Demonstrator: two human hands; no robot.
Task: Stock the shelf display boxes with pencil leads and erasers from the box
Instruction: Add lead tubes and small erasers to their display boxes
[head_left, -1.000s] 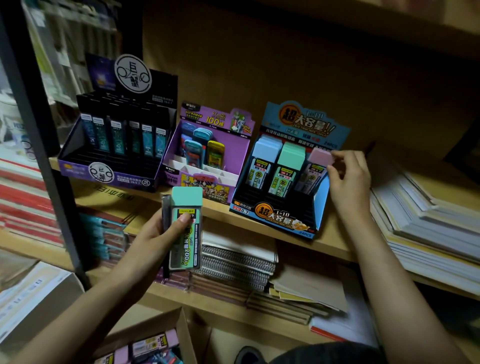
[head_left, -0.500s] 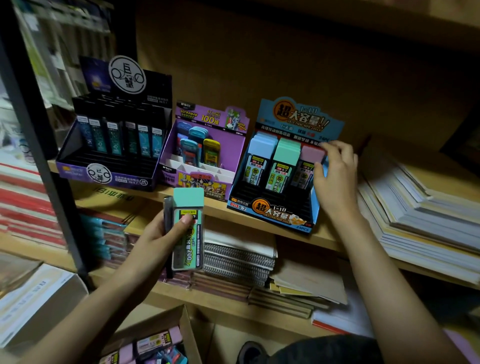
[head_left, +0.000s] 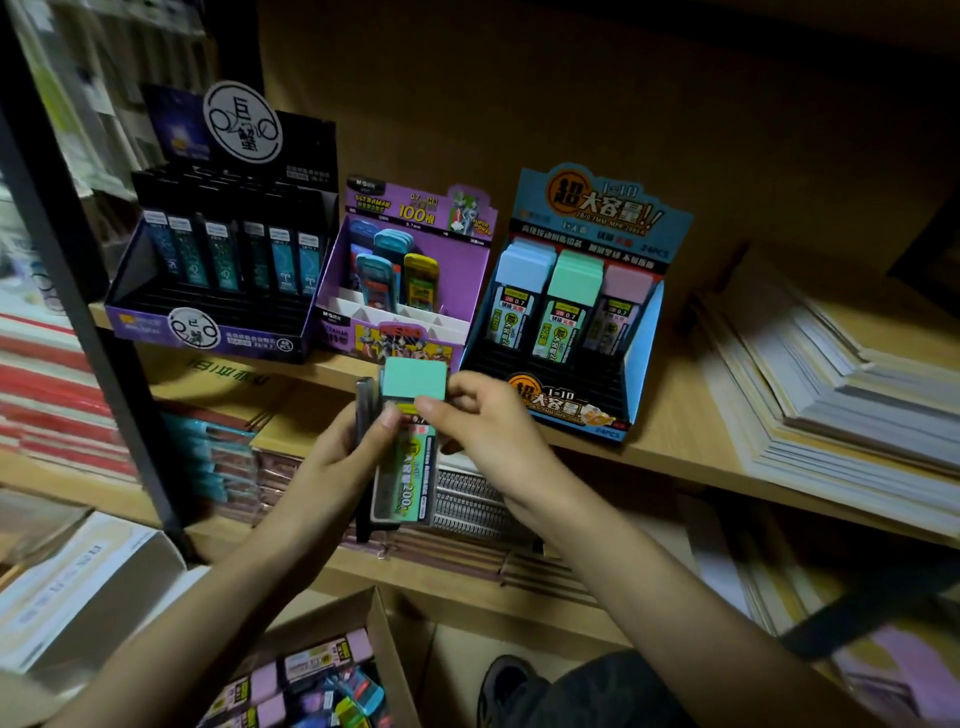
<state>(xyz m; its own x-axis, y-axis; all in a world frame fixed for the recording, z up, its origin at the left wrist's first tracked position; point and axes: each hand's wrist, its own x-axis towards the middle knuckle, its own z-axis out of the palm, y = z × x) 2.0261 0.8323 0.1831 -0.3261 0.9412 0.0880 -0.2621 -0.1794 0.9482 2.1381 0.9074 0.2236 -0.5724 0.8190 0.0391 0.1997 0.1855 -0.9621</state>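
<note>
Below the blue display box (head_left: 643, 332), the left hand (head_left: 332, 467) grips a green lead case (head_left: 409, 480); the right hand (head_left: 488, 431) pinches its top. Blue, green and pink cases (head_left: 569, 306) stand inside the box.

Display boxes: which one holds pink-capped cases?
The blue display box, rightmost of three; its right column has pink caps. The black box and purple box hold none.
</note>
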